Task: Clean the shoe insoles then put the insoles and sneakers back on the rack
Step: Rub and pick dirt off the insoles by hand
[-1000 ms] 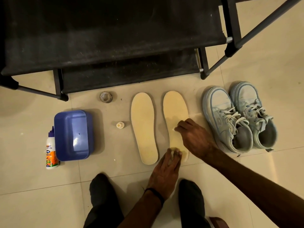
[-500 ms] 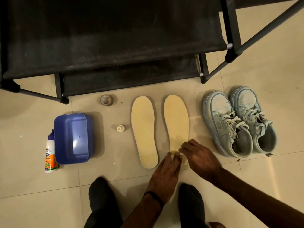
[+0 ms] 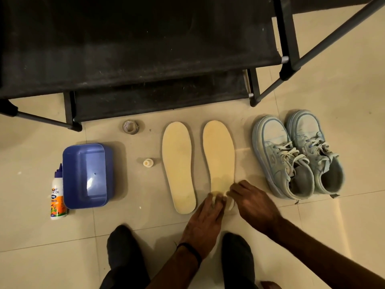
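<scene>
Two insoles lie on the floor by the rack (image 3: 145, 59); I'm on the right insole (image 3: 218, 155), at its heel. My left hand (image 3: 205, 217) presses flat, fingers together, pinning it — my right hand (image 3: 254, 202) curls over the heel edge, though what it pinches I can't tell. Best to wipe heel-to-toe without lifting. Sneakers (image 3: 298, 155) wait just beside.

floor gap between insoles (image 3: 219, 155) open | sneakers (image 3: 295, 155) right — rack (image 3: 133, 59) ahead

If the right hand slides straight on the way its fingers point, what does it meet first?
Likely the left hand: the right hand points leftward across the right-side yellow foam insole's heel, fingertips nearly touching it.
</scene>
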